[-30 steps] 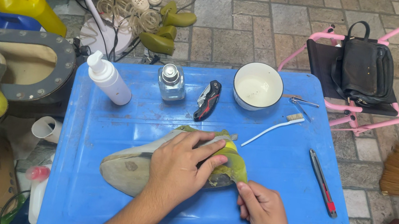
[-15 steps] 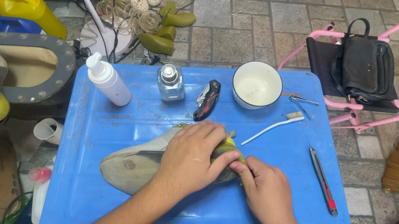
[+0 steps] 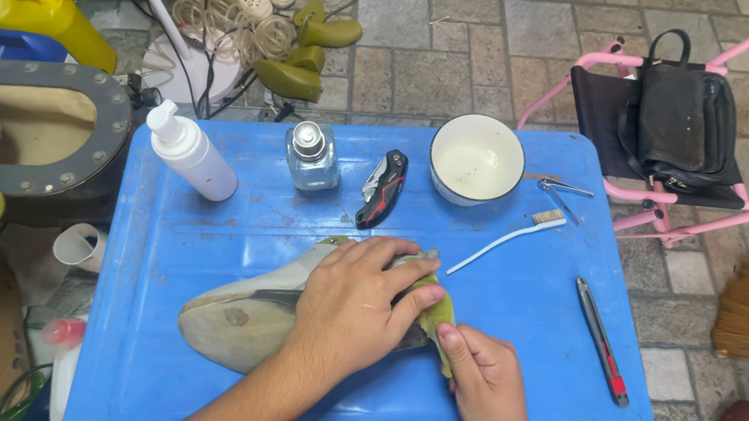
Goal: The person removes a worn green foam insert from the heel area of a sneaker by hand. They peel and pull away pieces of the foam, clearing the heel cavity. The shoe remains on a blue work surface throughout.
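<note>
A grey and yellow-green shoe lies on its side on the blue table, sole toward me. My left hand presses flat on top of the shoe and holds it down. My right hand pinches the shoe's yellow-green edge near the toe end with its fingertips. Both hands meet over the shoe's right end, which they partly hide.
On the table stand a white squeeze bottle, a small glass bottle, a folding knife, a white bowl, a white toothbrush and a utility knife. A pink chair with a black bag stands to the right.
My right hand has slid from beside the shoe up to its yellow-green edge and taken hold there. My left hand stays pressed on the shoe.
</note>
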